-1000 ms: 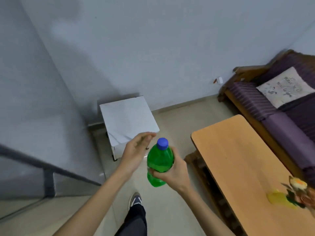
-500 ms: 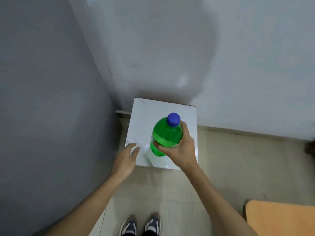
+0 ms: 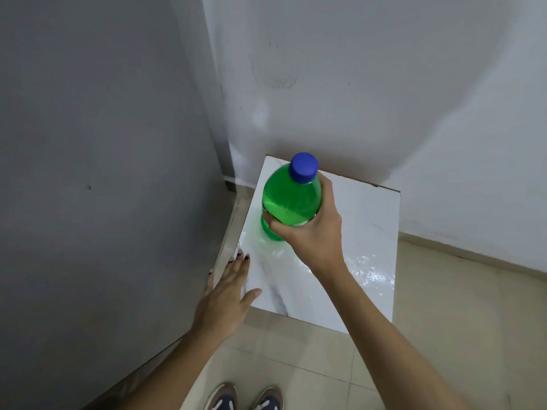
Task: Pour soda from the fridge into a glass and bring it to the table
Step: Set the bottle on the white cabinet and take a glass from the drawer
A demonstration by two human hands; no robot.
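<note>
A green soda bottle (image 3: pixel 291 199) with a blue cap (image 3: pixel 303 168) is upright in my right hand (image 3: pixel 310 232), which grips its middle from the right side. The bottle hangs over the far left part of a small white stand (image 3: pixel 355 255); I cannot tell whether its base touches the top. My left hand (image 3: pixel 226 294) is flat with fingers spread, resting at the stand's near left corner, beside the grey surface on the left. No glass is in view.
A large grey panel (image 3: pixel 103 173) fills the left side, close to the stand. A white wall (image 3: pixel 384 84) rises behind it. Beige tiled floor (image 3: pixel 458 306) lies around the stand, and my two shoes (image 3: pixel 245 400) show at the bottom.
The view has swung left from the wooden table and sofa to the white stand. My right hand has carried the bottle over the stand, and my left hand has spread out on its corner.
</note>
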